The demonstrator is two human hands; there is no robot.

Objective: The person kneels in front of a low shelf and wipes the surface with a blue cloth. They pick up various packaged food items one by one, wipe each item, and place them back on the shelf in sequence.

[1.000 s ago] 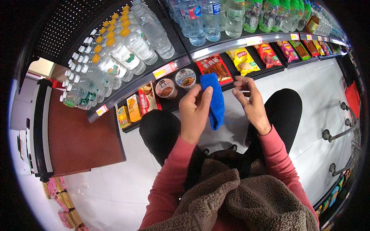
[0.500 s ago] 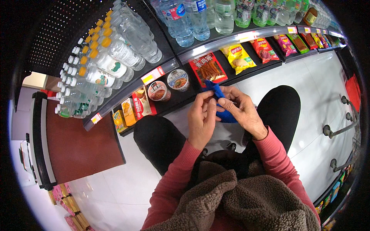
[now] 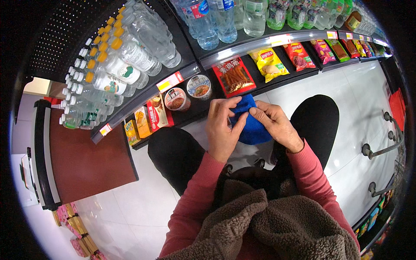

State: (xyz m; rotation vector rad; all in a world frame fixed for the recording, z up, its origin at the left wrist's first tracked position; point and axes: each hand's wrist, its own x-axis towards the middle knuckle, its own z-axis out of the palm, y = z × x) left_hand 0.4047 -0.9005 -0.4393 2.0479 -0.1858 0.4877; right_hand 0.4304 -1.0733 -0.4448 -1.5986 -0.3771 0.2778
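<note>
A blue cloth (image 3: 253, 130) hangs between my two hands, in front of the shelf's lower edge. My left hand (image 3: 223, 125) grips its left side, with the thumb and fingers bent round the edge. On the other side my right hand (image 3: 277, 125) pinches the cloth between thumb and fingers. The lower part of the cloth droops below the hands, over the gap between my knees. Just beyond the hands lies a red snack bag (image 3: 234, 77) on the bottom shelf, with two instant noodle cups (image 3: 199, 88) to its left.
Yellow (image 3: 268, 65) and red chip bags (image 3: 299, 56) line the bottom shelf rightward. Water bottles (image 3: 125, 69) crowd the upper shelf at left, above a price rail (image 3: 225, 54). A brown mat (image 3: 86, 160) covers floor at left; a metal rack rail (image 3: 383, 149) stands at right.
The bunched blue cloth has been opened out and now shows a wider flat face. My left hand has shifted slightly left; the right hand has stayed nearly in place.
</note>
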